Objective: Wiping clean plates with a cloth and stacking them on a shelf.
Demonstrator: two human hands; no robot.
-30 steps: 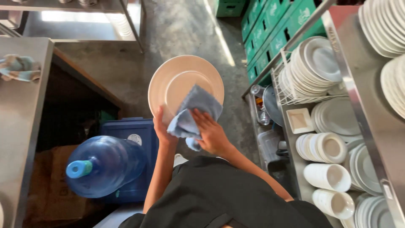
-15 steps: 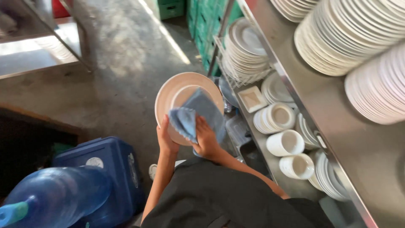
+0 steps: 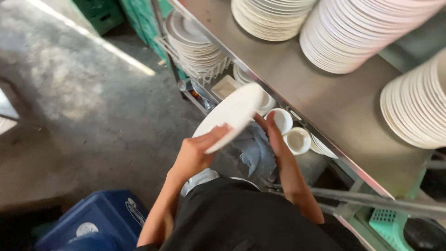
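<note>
The left hand (image 3: 193, 155) grips a tilted white plate (image 3: 230, 116); the right hand (image 3: 274, 137) clutches a grey-blue cloth (image 3: 253, 151) beneath it.

White plate (image 3: 231, 114), grey-blue cloth (image 3: 256, 151), blue crate (image 3: 104, 217).

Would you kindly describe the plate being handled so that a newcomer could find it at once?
Start at the long steel shelf on the right, stacked with white plates. Just in front of its lower edge, above two white cups, the left hand grips a large white plate by its rim, with the right hand and a blue-grey cloth behind it. It alone is tilted in mid-air, out of any stack.
</note>
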